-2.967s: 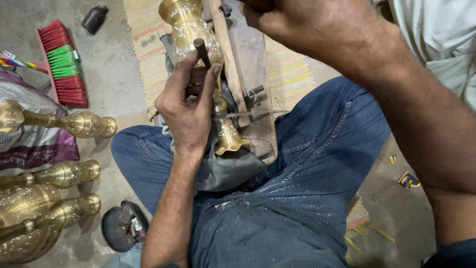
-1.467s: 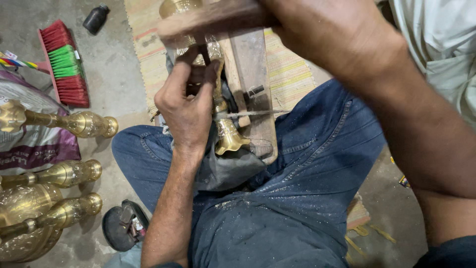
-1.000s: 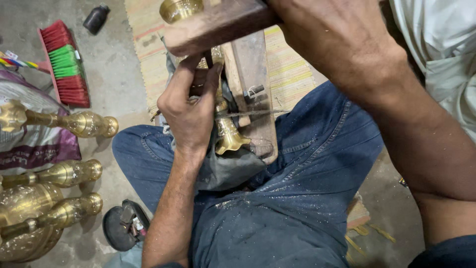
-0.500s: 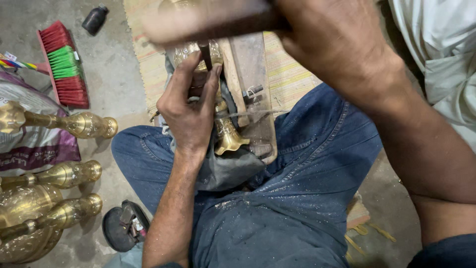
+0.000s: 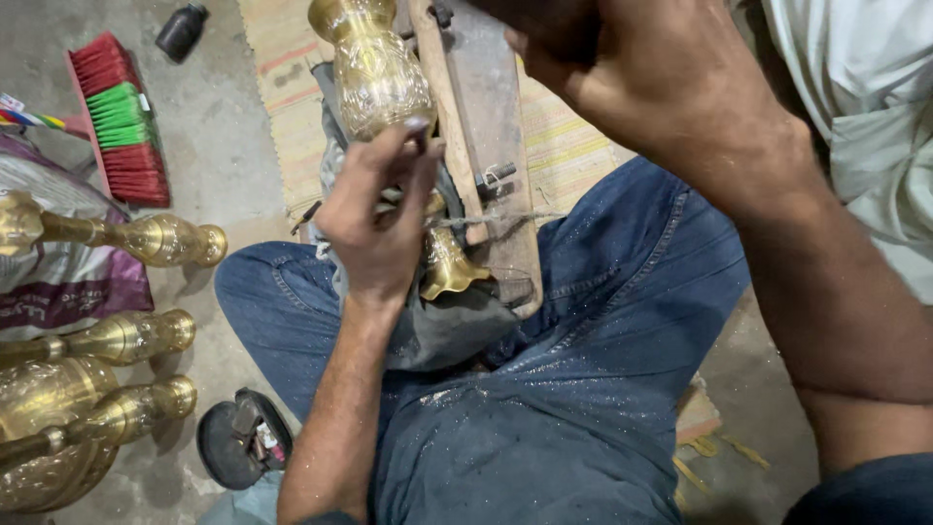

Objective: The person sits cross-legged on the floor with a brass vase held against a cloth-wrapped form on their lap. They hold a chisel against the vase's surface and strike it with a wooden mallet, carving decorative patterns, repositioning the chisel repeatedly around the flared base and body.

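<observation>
The left hand (image 5: 374,228) pinches a small tool against an engraved brass vase (image 5: 374,73) on a wooden board (image 5: 491,126). The right hand (image 5: 622,68) is clenched; its contents are hidden. A purple printed bag (image 5: 73,287) lies at left on the floor.

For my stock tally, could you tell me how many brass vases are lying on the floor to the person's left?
3: one upper beside the purple bag, one middle, one lower. More brass at the frame edge may be further pieces, partly cut off.
</observation>
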